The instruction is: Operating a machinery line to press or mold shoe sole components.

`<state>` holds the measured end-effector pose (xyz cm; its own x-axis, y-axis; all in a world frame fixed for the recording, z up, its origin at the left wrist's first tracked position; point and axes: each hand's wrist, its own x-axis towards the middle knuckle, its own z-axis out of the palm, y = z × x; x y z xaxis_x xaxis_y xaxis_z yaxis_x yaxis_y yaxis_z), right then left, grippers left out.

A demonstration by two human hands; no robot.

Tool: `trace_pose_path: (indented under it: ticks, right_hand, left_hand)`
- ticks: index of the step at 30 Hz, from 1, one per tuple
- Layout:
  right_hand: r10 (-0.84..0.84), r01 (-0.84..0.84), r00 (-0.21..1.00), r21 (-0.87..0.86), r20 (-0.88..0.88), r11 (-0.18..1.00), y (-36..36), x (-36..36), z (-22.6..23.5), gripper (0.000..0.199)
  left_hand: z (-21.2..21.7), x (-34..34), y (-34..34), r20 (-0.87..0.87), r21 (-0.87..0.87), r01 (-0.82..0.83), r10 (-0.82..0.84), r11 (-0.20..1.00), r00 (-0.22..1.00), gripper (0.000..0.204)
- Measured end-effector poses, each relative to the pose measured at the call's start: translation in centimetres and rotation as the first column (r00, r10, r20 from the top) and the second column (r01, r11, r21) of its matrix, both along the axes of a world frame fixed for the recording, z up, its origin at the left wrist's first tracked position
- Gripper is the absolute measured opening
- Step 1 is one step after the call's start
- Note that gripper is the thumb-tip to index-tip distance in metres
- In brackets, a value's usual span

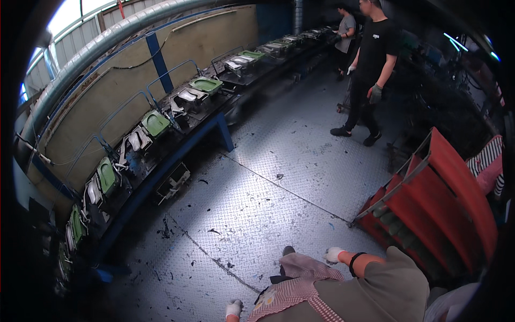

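Left hand (234, 308) and right hand (333, 254), both white-gloved, hang empty beside a checked apron (300, 287) over the steel floor (279, 198); grip state cannot be told. Green moulds (155, 122) line the long table (177, 145) along the left wall. Red rack (445, 188) right, another person (373, 70) well apart.

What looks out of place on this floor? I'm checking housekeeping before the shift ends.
Black scraps lie scattered over the steel floor, thickest beside the bench. A pale boxy part sits tilted on the floor under the bench edge. Both hands, left and right, hold nothing.
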<state>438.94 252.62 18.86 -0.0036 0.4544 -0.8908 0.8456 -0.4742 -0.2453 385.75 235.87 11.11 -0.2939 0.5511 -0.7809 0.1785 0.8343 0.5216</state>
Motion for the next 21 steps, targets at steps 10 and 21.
trace_pose_path:
  ticks: [10,21]
  right_hand:
    - [-0.151,0.199,0.971,0.274,-0.187,0.941,25.9,2.4,-1.5,0.042]
    - [-0.083,0.086,0.996,0.109,-0.028,0.99,27.2,10.7,-14.5,0.051]
  left_hand:
    - [3.2,4.8,21.6,0.003,0.089,-0.098,0.098,0.991,0.995,0.031]
    - [-2.3,4.3,35.9,-0.245,-0.051,0.246,-0.251,0.968,0.937,0.045]
